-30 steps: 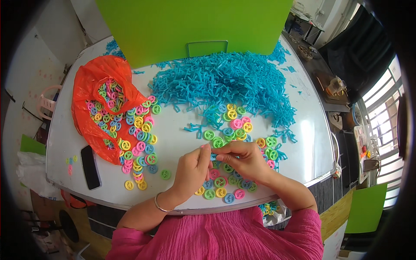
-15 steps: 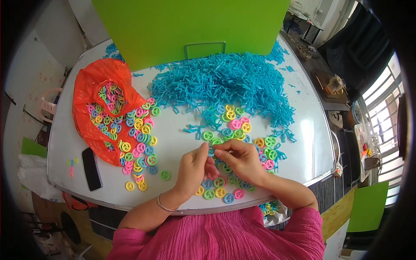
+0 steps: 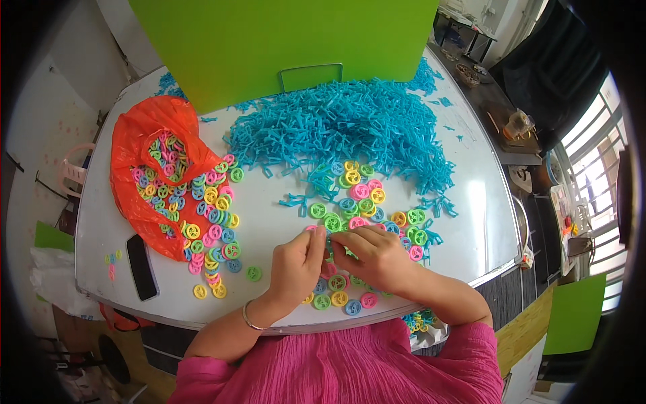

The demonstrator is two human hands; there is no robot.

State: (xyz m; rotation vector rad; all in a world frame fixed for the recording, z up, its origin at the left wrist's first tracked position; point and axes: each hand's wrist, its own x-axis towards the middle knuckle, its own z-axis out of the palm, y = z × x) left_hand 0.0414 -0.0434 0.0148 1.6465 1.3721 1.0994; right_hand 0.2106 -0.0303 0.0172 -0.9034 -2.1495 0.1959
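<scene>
Clearly both pinch small: my left hand (image 3: 296,264) and right hand (image 3: 374,256) meet on a green wheel (image 3: 331,244) above the desk (image 3: 269,229). Risk, I judge: a slip scatters loose wheels (image 3: 340,296) off the near edge.
</scene>
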